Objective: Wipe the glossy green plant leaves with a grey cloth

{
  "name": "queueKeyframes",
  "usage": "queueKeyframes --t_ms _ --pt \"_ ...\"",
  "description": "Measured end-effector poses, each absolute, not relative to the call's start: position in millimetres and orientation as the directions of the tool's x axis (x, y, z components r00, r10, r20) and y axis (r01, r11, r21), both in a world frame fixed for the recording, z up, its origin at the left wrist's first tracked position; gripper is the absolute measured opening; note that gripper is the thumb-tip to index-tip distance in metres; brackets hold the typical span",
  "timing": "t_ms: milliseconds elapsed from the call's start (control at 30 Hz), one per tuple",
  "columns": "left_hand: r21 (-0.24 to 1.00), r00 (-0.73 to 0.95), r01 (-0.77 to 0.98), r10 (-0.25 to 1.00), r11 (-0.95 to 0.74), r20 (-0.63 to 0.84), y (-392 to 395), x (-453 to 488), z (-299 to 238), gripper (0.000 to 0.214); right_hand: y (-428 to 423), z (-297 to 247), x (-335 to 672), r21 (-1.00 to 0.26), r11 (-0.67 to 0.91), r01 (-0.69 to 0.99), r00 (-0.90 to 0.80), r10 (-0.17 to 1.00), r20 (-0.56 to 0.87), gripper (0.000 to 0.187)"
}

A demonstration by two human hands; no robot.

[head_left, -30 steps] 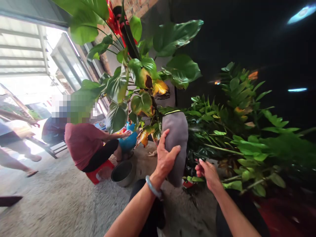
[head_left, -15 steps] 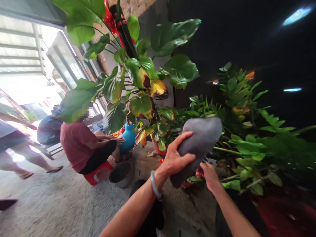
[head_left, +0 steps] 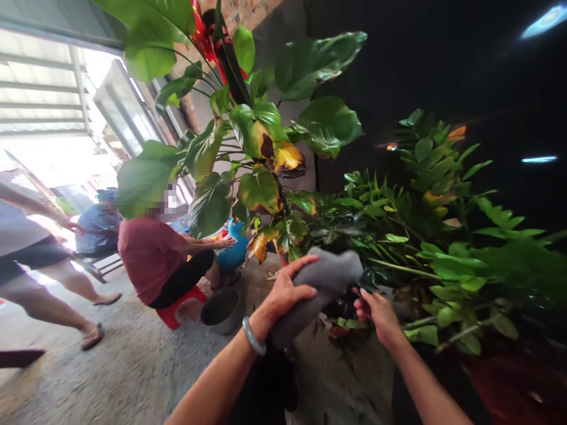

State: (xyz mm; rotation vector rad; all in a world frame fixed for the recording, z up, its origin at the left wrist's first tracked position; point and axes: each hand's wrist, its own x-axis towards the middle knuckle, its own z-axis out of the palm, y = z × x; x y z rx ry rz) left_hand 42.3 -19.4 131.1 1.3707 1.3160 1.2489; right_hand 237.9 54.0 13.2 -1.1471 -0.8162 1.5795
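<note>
My left hand [head_left: 283, 290] grips a grey cloth [head_left: 325, 277], which droops across in front of the plants. A pale bangle [head_left: 253, 335] sits on that wrist. My right hand [head_left: 376, 310] is just right of the cloth, its fingers curled toward the cloth's edge and the dark leaves low in the green bush [head_left: 425, 242]; what it pinches, if anything, is hidden. A tall plant with big leaves [head_left: 266, 130], some yellowed, rises behind the cloth.
A person in a red shirt [head_left: 150, 254] sits on a low red stool [head_left: 177, 311] at left, beside a metal basin [head_left: 221, 307] and a blue object [head_left: 234, 248]. Another seated person [head_left: 100, 227] and a walking person's legs [head_left: 48, 295] are at far left. The floor is rough concrete [head_left: 115, 366].
The grey cloth went from hanging upright to being swung right, and now lies lower and flatter in my left hand. My right hand stayed near its lower edge. The passer-by walked rightward.
</note>
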Motion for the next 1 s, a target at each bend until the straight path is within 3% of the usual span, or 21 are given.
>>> queueKeyframes --t_ms 67,133,300,433,600,700,800,1000 --pt "0.976 -0.158 0.087 0.965 -0.198 0.21 -9 45 147 0.07 53 18 234 -0.897 -0.294 -0.329 -0.081 0.955 -0.284 0.032" --pt "0.974 -0.182 0.037 0.957 -0.223 0.226 1 53 148 0.073 52 21 231 -0.897 -0.291 -0.333 -0.086 0.956 -0.279 0.034" --pt "0.982 0.034 0.177 0.997 -0.07 0.065 -8 72 95 0.065 52 15 231 -0.905 -0.308 -0.295 -0.066 0.951 -0.302 0.024" --pt "0.972 0.064 0.233 0.997 0.036 -0.052 -29 59 81 0.064 52 13 238 -0.901 -0.353 -0.252 -0.056 0.935 -0.35 0.021" --pt "0.971 -0.033 0.169 0.984 -0.168 0.176 -16 54 133 0.061 51 35 233 -0.894 -0.364 -0.26 -0.057 0.931 -0.362 0.015" --pt "0.979 -0.08 0.034 0.976 -0.201 0.203 4 71 146 0.071 53 47 220 -0.893 -0.359 -0.272 -0.064 0.933 -0.355 0.015" --pt "0.99 -0.042 0.008 0.989 -0.144 0.144 8 82 127 0.073 53 46 214 -0.895 -0.35 -0.277 -0.048 0.935 -0.351 0.016" --pt "0.986 0.108 0.151 0.99 0.068 -0.085 -29 49 102 0.062 35 23 222 -0.876 -0.384 -0.291 -0.018 0.918 -0.396 0.022"
